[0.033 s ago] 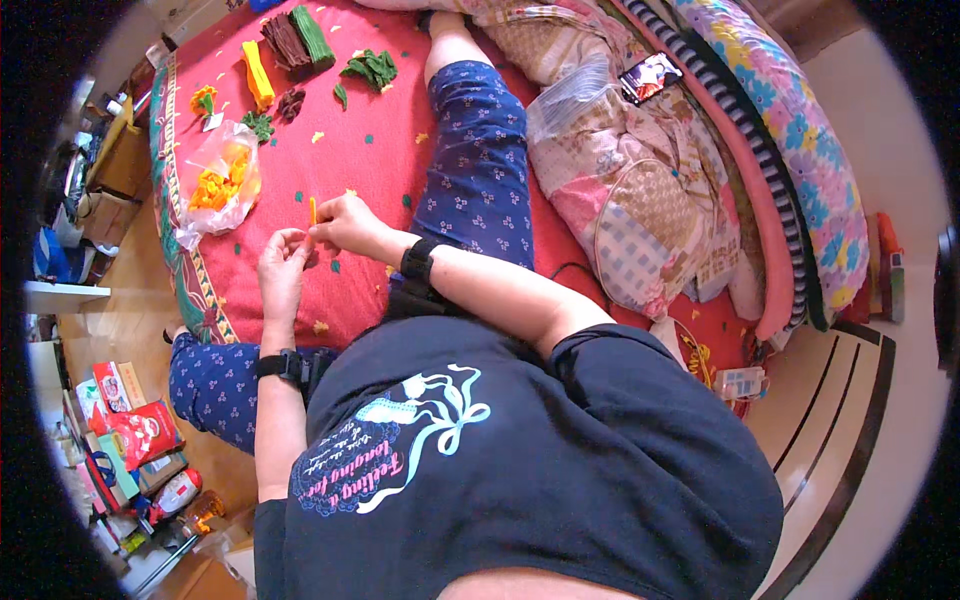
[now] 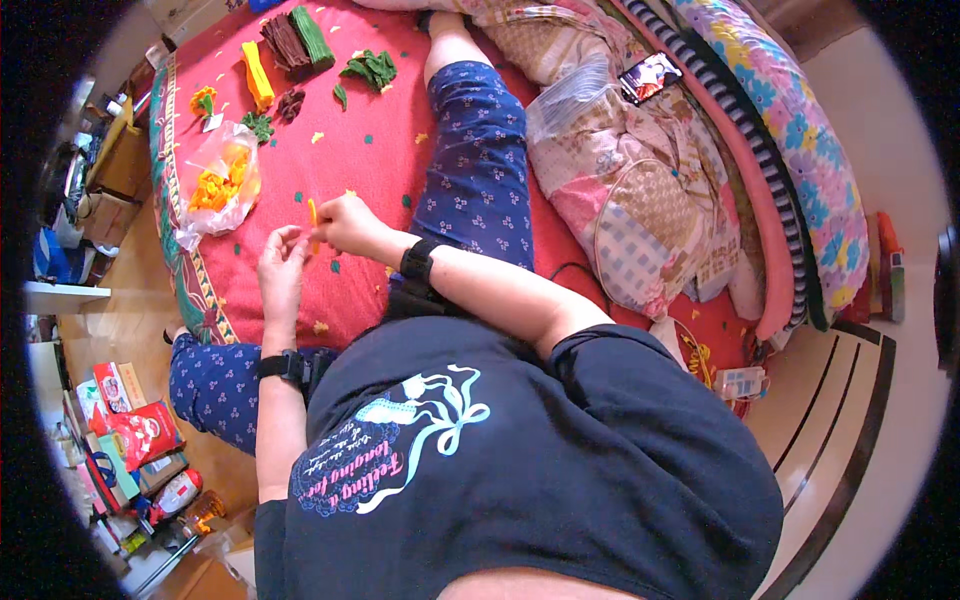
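While the right hand (image 2: 345, 225) is pinching a narrow orange strip of soft-looking material (image 2: 312, 212) between thumb and fingers, the left hand (image 2: 283, 260) is keeping its thumb and fingertips close together just beside the strip's lower end. Whether it is gripping that end I cannot tell, as the fingers are hiding the contact. The strip is showing above the red patterned bed cover (image 2: 370, 150), bowing a little more than in the earlier frame and revealing more of its lower part between the hands; the surrounding things are lying as before.

Beyond the hands to the left, a crumpled translucent plastic bag (image 2: 190, 236) is holding loose orange pieces (image 2: 213, 190), its film blurring their outlines. Past it, a small dark green leafy piece (image 2: 258, 126) and a dark brown cluster (image 2: 291, 104) are lying near a bright yellow bundle of strips (image 2: 257, 77). Farther off, a brown bundle of strips (image 2: 285, 46) and a green bundle of strips (image 2: 313, 40) are resting side by side, while a heap of dark green leaf-like pieces (image 2: 372, 68) is overlapping too much for counting. At the top edge, a blue object (image 2: 265, 4) is being cut off.
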The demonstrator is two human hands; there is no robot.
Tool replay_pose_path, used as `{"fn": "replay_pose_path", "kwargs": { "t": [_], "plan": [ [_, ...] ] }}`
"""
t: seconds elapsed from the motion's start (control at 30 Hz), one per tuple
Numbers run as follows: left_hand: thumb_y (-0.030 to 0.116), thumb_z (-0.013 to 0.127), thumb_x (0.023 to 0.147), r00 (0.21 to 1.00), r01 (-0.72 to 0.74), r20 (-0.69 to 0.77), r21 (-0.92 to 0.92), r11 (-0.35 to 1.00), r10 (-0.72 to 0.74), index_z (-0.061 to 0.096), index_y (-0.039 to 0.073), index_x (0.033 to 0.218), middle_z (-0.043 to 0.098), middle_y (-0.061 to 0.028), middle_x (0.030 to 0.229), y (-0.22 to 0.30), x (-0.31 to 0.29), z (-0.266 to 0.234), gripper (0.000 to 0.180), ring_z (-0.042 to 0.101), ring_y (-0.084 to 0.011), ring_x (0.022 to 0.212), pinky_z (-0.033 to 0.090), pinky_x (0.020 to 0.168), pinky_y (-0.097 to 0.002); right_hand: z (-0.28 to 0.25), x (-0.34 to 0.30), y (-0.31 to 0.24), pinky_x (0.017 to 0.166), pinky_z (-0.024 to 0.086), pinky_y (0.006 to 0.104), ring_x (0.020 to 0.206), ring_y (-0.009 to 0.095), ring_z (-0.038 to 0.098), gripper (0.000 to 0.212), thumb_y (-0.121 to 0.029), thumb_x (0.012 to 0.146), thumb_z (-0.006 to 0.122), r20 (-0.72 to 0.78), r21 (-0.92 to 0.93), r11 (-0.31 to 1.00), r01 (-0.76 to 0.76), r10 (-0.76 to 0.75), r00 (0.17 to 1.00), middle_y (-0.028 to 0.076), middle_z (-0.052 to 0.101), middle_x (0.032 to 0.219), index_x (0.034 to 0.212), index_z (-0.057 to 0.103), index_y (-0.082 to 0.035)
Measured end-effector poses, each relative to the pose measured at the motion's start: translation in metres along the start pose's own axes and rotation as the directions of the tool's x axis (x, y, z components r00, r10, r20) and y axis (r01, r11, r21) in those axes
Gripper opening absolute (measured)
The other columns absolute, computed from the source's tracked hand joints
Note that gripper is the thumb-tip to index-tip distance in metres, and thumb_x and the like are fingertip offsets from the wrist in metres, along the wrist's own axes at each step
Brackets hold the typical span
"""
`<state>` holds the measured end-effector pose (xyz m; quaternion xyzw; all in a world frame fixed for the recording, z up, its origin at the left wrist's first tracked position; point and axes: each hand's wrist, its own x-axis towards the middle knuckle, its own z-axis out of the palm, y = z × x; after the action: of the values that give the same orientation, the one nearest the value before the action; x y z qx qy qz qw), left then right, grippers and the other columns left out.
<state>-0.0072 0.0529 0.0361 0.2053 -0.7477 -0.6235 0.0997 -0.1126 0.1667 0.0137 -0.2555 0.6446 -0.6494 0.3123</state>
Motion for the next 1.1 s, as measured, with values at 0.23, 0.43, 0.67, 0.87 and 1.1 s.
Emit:
{"fn": "replay_pose_path", "kwargs": {
  "t": [0.23,0.43,0.67,0.87,1.1],
  "plan": [
    [0.000,0.058,0.076,0.797,-0.539,0.117,0.581,0.609,0.593,0.061,0.004,0.091,0.060,-0.0058,0.087,0.033,-0.007,0.011,0.016,0.054,-0.0183,0.086,0.043,0.077,-0.0285,0.002,-0.006,0.001,0.061,0.048,0.0434,0.066,0.036,0.059,0.014,-0.015,0.070,0.057,0.296,-0.706,0.600,0.377,-0.234,0.926,0.019,0.060,0.067,0.070,0.062,-0.002],
    [0.001,0.060,0.075,0.858,-0.438,0.024,0.557,0.705,0.514,0.061,0.004,0.086,0.059,-0.0079,0.082,0.026,-0.006,0.005,0.012,0.056,-0.0215,0.079,0.045,0.071,-0.0309,0.004,-0.004,0.002,0.060,0.049,0.0390,0.066,0.033,0.061,0.014,-0.016,0.072,0.059,0.178,-0.573,0.752,0.326,-0.273,0.945,0.018,0.060,0.067,0.072,0.063,-0.003],
    [0.002,0.059,0.076,0.903,-0.362,0.010,0.555,0.749,0.429,0.055,0.001,0.081,0.056,-0.0105,0.078,0.022,-0.009,0.003,0.006,0.055,-0.0228,0.076,0.044,0.069,-0.0322,0.002,-0.008,-0.009,0.057,0.049,0.0341,0.062,0.026,0.063,0.011,-0.014,0.071,0.062,0.071,-0.470,0.853,0.225,-0.218,0.973,0.016,0.061,0.065,0.072,0.063,-0.002],
    [0.006,0.055,0.081,0.894,-0.358,0.011,0.619,0.699,0.448,0.053,0.002,0.084,0.055,-0.0131,0.077,0.013,-0.003,0.002,0.006,0.055,-0.0248,0.075,0.044,0.068,-0.0338,0.003,-0.005,-0.007,0.052,0.048,0.0314,0.053,0.019,0.060,0.011,-0.011,0.073,0.060,0.043,-0.440,0.869,0.228,-0.233,0.972,0.013,0.061,0.060,0.073,0.063,-0.001],
    [0.013,0.053,0.087,0.976,-0.190,-0.045,0.286,0.939,0.211,0.056,0.002,0.086,0.058,-0.0035,0.076,0.012,-0.003,0.013,0.012,0.054,-0.0108,0.071,0.043,0.064,-0.0253,0.004,-0.005,-0.009,0.046,0.047,0.0285,0.049,0.014,0.058,0.013,-0.011,0.076,0.057,-0.152,-0.278,0.952,0.126,-0.174,0.973,0.009,0.061,0.057,0.074,0.062,0.002]
  ]
}}
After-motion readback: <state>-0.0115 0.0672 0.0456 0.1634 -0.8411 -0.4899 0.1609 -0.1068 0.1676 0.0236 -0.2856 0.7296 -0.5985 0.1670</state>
